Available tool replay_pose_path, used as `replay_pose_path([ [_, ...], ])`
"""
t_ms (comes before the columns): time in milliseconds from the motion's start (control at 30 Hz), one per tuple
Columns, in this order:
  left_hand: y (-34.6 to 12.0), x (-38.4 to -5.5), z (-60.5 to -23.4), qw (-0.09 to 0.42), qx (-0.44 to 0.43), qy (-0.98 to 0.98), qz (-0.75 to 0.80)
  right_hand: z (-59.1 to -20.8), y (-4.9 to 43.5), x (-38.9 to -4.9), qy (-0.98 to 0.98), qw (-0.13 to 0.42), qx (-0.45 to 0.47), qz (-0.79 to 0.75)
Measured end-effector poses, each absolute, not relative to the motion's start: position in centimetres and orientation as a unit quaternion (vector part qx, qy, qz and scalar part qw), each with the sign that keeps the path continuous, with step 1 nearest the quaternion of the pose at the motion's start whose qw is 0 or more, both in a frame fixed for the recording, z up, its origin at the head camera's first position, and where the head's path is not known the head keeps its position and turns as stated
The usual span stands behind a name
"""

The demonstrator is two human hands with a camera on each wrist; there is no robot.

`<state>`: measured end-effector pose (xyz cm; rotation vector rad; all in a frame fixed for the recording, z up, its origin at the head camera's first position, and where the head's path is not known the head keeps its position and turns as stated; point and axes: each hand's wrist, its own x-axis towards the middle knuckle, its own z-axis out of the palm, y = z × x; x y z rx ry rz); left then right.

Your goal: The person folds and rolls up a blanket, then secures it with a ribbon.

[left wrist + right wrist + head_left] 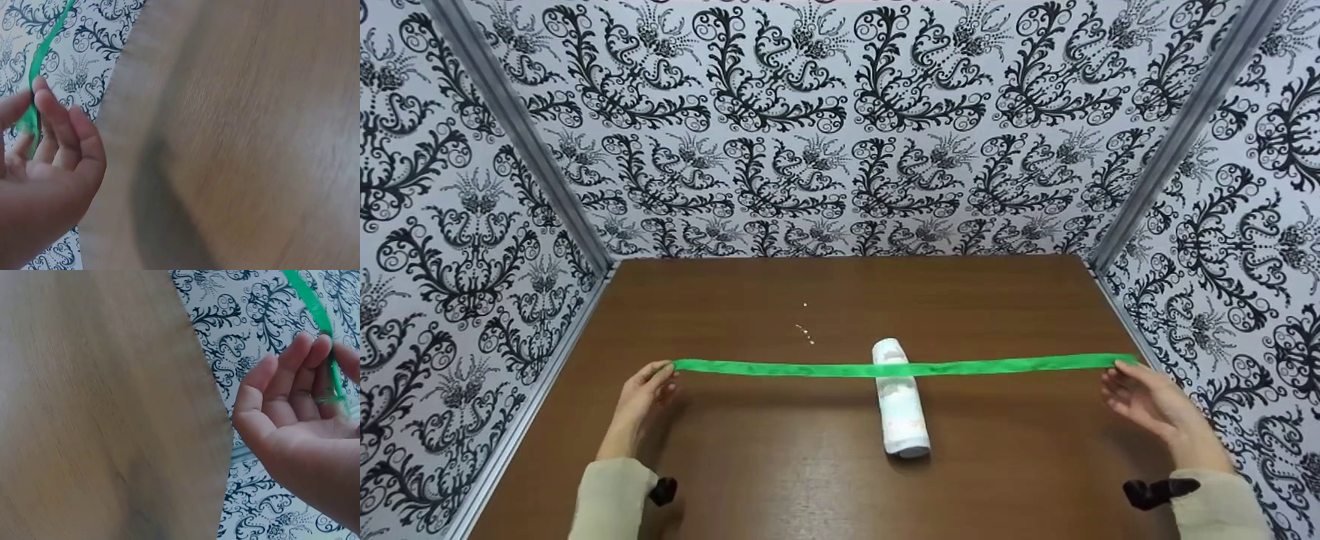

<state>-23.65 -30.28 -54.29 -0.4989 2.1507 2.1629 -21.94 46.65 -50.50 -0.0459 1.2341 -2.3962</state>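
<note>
A long green ribbon (780, 369) is stretched nearly level across the head view. My left hand (641, 394) pinches its left end between thumb and fingertips, and a short tail of ribbon (28, 125) shows behind the fingers in the left wrist view. At the other end, my right hand (1155, 401) pinches the ribbon the same way; in the right wrist view a frayed tip (336, 404) hangs past the fingers. Below the middle of the ribbon lies a white rolled cloth or paper (904, 420) with faint print, partly covered by the green band. Its exact kind cannot be told.
The brown wooden table (780, 480) has patterned black-and-white walls (825, 112) at the back and both sides. Grey metal posts (525, 135) stand at the corners. A few pale specks (805, 331) lie left of the roll.
</note>
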Motion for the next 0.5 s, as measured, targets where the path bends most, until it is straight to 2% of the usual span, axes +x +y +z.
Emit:
replay_pose_path([
  [200,-29.4,-24.9,-53.3,-0.013,-0.185,0.694,0.696,-49.7,45.3,-23.4,0.473,0.167,0.089,-0.860],
  [500,-27.8,-27.2,-51.0,-0.043,-0.175,0.589,0.788,-49.3,43.0,-27.2,0.370,0.128,0.116,-0.913],
])
